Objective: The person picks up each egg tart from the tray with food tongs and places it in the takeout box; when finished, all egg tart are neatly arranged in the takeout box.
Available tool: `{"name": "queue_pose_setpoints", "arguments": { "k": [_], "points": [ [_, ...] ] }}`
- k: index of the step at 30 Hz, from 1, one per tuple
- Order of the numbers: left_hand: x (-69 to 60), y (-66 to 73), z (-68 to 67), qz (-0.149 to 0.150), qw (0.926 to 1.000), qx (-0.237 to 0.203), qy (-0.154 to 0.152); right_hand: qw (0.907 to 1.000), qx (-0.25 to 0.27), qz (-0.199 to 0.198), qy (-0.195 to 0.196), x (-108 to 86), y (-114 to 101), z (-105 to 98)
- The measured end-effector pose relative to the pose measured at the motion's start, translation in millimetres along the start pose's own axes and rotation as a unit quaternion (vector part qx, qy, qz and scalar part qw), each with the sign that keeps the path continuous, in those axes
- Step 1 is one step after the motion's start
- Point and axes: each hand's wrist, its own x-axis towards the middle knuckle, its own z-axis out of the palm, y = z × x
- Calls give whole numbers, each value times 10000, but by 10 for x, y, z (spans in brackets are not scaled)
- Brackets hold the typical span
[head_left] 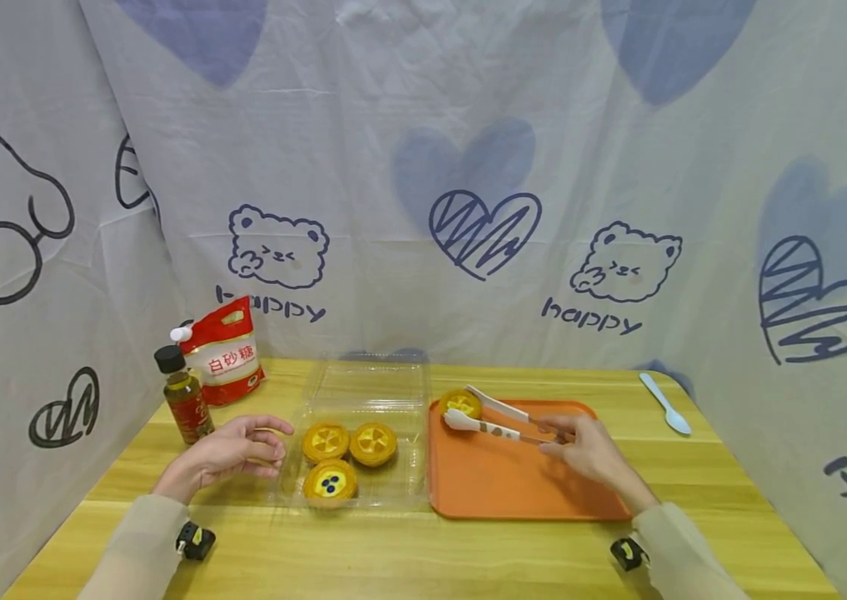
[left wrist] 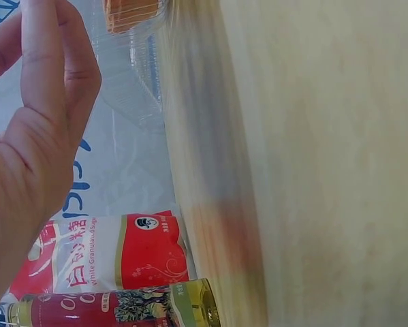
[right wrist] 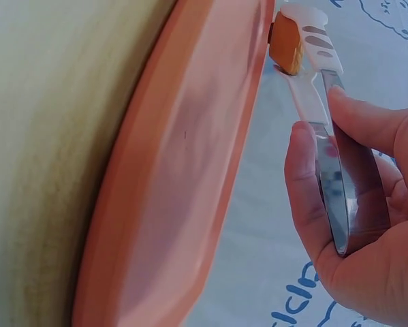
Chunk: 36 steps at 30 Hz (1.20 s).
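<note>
My right hand (head_left: 590, 450) grips a pair of tongs (head_left: 497, 429) with metal handles and white tips. Between those tips is an egg tart (head_left: 461, 403) at the far left corner of the orange tray (head_left: 513, 487); whether it touches the tray I cannot tell. In the right wrist view, thumb and fingers press the tongs' metal arms (right wrist: 332, 184) from both sides. My left hand (head_left: 239, 450) holds nothing, its fingers loosely bent just left of a clear plastic box (head_left: 407, 483). Inside the box lie two tarts with a cross pattern (head_left: 373, 443) and one with dark berries (head_left: 330, 482).
Behind the left hand stand a dark-capped bottle (head_left: 187, 408) and a red and white sugar bag (head_left: 227, 358). The box's raised lid (head_left: 371, 379) leans toward the back. A pale blue spoon (head_left: 666, 404) lies at the far right. Printed cloth (head_left: 386, 308) hangs behind the wooden table (head_left: 393, 558).
</note>
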Motion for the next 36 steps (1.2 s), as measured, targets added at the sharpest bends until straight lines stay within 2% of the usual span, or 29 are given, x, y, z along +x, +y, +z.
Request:
{"name": "queue_pose_setpoints", "arguments": {
  "k": [7, 15, 23, 29, 36],
  "points": [
    [26, -8, -4, -11, 10000, 32, 20, 9999, -39, -87, 58, -6, -36, 6],
    [66, -25, -1, 57, 10000, 19, -48, 9994, 317, -57, 86, -69, -121, 7],
    [49, -27, -15, 40, 10000, -3, -16, 9947, 997, -144, -194, -94, -286, 12],
    [38, -25, -25, 68, 10000, -7, -16, 9941, 1025, -289, -191, -94, -365, 27],
    [38, -30, -31, 74, 10000, 8, -2, 9887, 1352, -336, -553, -102, -413, 60]
  ]
}}
